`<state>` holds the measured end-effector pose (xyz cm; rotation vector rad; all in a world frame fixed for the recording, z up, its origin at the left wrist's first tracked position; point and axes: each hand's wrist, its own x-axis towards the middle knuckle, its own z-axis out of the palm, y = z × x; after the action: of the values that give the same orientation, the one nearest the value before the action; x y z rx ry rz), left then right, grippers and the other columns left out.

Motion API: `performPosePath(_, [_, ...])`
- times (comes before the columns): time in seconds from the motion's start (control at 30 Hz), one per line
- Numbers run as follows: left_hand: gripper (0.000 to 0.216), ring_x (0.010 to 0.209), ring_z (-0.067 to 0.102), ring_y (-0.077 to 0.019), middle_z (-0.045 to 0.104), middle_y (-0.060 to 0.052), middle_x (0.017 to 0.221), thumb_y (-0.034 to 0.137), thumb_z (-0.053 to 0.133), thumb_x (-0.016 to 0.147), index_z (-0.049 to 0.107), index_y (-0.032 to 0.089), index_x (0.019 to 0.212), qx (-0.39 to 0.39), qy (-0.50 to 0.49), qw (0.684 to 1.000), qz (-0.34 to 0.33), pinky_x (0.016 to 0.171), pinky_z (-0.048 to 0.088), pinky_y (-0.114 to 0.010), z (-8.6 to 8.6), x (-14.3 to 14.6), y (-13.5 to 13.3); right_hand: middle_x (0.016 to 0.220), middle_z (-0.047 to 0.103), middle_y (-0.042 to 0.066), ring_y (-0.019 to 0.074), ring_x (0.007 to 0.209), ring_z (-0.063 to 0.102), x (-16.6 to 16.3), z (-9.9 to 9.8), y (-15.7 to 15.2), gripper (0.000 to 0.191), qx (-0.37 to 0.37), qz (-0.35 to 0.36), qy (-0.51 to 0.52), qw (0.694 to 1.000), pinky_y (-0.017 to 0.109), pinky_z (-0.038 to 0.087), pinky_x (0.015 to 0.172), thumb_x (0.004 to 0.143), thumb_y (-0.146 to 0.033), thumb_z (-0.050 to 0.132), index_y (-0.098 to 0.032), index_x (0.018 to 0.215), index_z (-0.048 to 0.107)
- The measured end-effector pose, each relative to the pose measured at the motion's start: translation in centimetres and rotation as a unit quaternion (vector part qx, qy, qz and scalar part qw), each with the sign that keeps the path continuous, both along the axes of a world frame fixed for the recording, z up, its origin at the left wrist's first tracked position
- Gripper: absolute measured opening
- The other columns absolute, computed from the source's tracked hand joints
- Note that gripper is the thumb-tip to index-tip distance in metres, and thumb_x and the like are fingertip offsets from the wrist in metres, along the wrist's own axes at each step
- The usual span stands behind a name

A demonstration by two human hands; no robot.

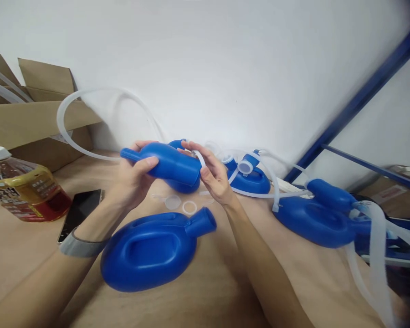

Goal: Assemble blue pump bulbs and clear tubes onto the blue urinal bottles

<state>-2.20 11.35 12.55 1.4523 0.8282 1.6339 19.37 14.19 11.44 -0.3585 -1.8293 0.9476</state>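
Note:
My left hand (136, 175) is closed around a blue plastic funnel-shaped piece (172, 161), with its narrow spout to the left and its wide end to the right. In my right hand (215, 175), a white ring (199, 158) is pinched at that wide end; whether it is seated on the rim I cannot tell. Below the hands a blue urinal bottle (150, 273) lies on its side, its neck uncapped and turned right. Between bottle and hands lie another white ring (190, 207) and a translucent cap (172, 202).
Several blue bottles (310, 223) with clear hoses (377, 246) lie at the right and back. One hose (63, 114) loops up at the left. A cardboard box (30, 116), a drink bottle (23, 187) and a phone (80, 212) are left. A blue metal bar (355, 95) slants at right.

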Motion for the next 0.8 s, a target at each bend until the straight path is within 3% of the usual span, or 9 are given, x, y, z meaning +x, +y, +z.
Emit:
performPosePath(0.17, [0.046, 0.115, 0.071, -0.0315, 0.073, -0.003, 0.111, 0.056, 0.076, 0.079, 0.054, 0.031, 0.112, 0.055, -0.004, 0.997, 0.047, 0.087, 0.061, -0.045, -0.3, 0.3, -0.4, 0.156, 0.054, 0.01, 0.0331, 0.151, 0.047, -0.7, 0.1, -0.2, 0.063, 0.014, -0.018, 0.048, 0.999, 0.054, 0.046, 0.121, 0.097, -0.072, 0.056, -0.03, 0.143, 0.048])
performPosePath(0.27, [0.054, 0.116, 0.071, -0.0324, 0.072, -0.005, 0.121, 0.059, 0.078, 0.079, 0.05, 0.032, 0.116, 0.075, 0.034, 0.996, 0.037, 0.086, 0.061, -0.045, -0.6, 0.2, -0.7, 0.158, 0.051, 0.01, 0.0328, 0.153, 0.044, -1.2, 0.1, -0.6, 0.066, 0.001, -0.021, 0.041, 0.999, 0.055, 0.042, 0.125, 0.096, -0.075, 0.052, -0.03, 0.144, 0.045])
performPosePath(0.37, [0.063, 0.126, 0.067, -0.0353, 0.07, -0.008, 0.131, 0.063, 0.08, 0.078, 0.045, 0.032, 0.121, 0.096, 0.095, 0.99, 0.03, 0.092, 0.061, -0.047, -0.4, 0.3, -1.3, 0.164, 0.043, 0.009, 0.0325, 0.157, 0.036, -1.7, 0.2, -1.5, 0.068, -0.008, -0.027, 0.062, 0.998, 0.056, 0.034, 0.13, 0.097, -0.077, 0.049, -0.032, 0.147, 0.04])
performPosePath(0.5, [0.059, 0.134, 0.063, -0.0343, 0.067, -0.007, 0.137, 0.063, 0.077, 0.083, 0.045, 0.034, 0.123, 0.167, 0.126, 0.976, 0.059, 0.104, 0.056, -0.05, 0.6, 0.6, -2.8, 0.165, 0.04, 0.009, 0.035, 0.158, 0.034, -2.5, 0.5, -2.9, 0.083, -0.007, -0.042, 0.054, 0.998, 0.059, 0.032, 0.13, 0.089, -0.083, 0.056, -0.033, 0.152, 0.035])
performPosePath(0.7, [0.066, 0.132, 0.063, -0.0351, 0.064, -0.009, 0.141, 0.07, 0.074, 0.083, 0.047, 0.032, 0.129, 0.223, 0.15, 0.956, 0.114, 0.111, 0.052, -0.056, 0.8, 1.2, -4.3, 0.164, 0.042, 0.007, 0.0364, 0.159, 0.031, -2.6, 1.4, -4.5, 0.085, -0.025, -0.032, 0.046, 0.998, 0.061, 0.035, 0.128, 0.094, -0.069, 0.063, -0.038, 0.162, 0.025])
performPosePath(0.8, [0.064, 0.13, 0.063, -0.0347, 0.065, -0.009, 0.139, 0.064, 0.077, 0.083, 0.052, 0.03, 0.13, 0.237, 0.163, 0.952, 0.103, 0.11, 0.052, -0.053, 1.0, 0.6, -3.7, 0.17, 0.037, 0.004, 0.0345, 0.161, 0.029, -1.5, 2.1, -4.3, 0.088, -0.029, -0.026, 0.009, 0.999, 0.06, 0.037, 0.128, 0.096, -0.065, 0.064, -0.04, 0.167, 0.018])
